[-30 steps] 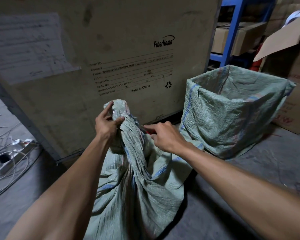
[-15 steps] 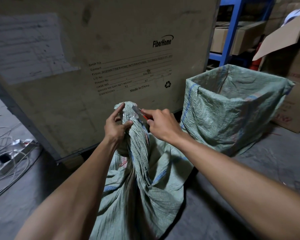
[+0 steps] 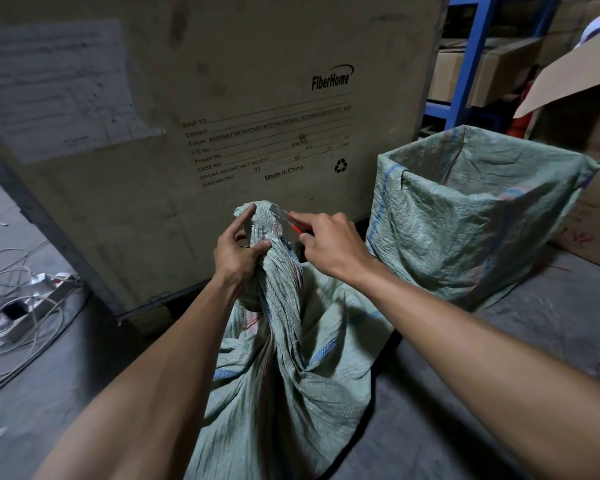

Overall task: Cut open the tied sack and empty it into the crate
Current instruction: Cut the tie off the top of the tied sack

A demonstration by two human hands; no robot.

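A green woven sack [image 3: 284, 368] stands on the floor in front of me, its neck twisted and bound with clear tape near the top. My left hand [image 3: 239, 251] grips the neck just below the taped tip. My right hand [image 3: 329, 244] holds a red utility knife [image 3: 286, 219], its blade touching the taped top of the neck from the right. To the right stands the crate [image 3: 471, 216], an open square container lined with the same green woven fabric; I cannot see its bottom.
A large FiberHome cardboard box [image 3: 222, 116] rises directly behind the sack. A power strip with tangled cables [image 3: 28, 303] lies on the floor at left. Blue shelving [image 3: 464, 60] and open cardboard boxes [image 3: 585, 109] stand at the back right.
My left hand lifted the sack's neck higher and to the right. My right hand rose from beside the neck and brought the knife blade to the taped top.
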